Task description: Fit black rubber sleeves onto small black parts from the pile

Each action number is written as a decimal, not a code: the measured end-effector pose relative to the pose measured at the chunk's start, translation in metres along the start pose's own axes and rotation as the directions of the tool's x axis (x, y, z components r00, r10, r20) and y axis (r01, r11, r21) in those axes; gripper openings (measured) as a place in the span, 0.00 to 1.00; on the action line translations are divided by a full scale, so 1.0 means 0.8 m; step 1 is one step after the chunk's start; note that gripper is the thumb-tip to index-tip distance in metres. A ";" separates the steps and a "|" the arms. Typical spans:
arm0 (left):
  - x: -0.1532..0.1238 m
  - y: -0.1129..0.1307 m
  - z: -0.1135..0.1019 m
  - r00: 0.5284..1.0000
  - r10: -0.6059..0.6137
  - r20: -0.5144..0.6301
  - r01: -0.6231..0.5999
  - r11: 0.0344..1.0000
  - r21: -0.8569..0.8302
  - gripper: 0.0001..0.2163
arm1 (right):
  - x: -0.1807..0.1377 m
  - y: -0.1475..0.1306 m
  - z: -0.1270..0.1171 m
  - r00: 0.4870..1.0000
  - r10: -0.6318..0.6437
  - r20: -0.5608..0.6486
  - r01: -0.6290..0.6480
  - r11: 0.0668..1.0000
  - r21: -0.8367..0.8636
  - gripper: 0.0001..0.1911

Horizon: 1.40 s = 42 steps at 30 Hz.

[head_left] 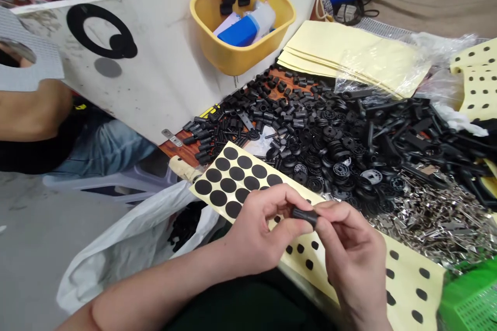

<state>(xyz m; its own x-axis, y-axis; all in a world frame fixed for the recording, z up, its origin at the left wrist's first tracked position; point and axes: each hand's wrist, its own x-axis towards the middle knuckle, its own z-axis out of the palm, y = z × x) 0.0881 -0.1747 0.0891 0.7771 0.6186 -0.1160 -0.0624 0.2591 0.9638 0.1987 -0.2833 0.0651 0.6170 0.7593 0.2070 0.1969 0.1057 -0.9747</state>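
Observation:
A small black ribbed cylindrical part (304,216) is pinched between the thumb and forefinger of my left hand (264,225). My right hand (351,251) has its thumb and fingertips closed on the right end of the same part; whether a smaller piece sits between them is hidden. Below both hands lies a pale yellow sticker sheet (407,248) with small black dots. Beside it, partly under my left hand, is another yellow sheet (212,206) bearing rows of large black round stickers (228,185).
Black wheels (341,170), short tubes (264,108) and levers (407,119) are heaped behind the sheets. Metal pieces (438,232) and a green basket (469,295) are at right. A yellow bin (240,59) hangs on a white partition (155,72). A person's arm (37,111) shows at left.

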 end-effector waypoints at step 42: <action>0.025 -0.014 -0.002 0.976 -0.181 0.121 0.208 0.939 -0.272 0.08 | 0.005 0.012 -0.009 0.996 0.082 -0.025 -0.085 0.984 -0.158 0.04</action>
<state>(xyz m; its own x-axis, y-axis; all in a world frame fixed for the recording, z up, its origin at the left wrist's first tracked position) 0.1032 -0.1639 0.0759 0.8457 0.4667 -0.2589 -0.0669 0.5740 0.8161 0.2088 -0.2837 0.0573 0.6500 0.7490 0.1282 0.2615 -0.0621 -0.9632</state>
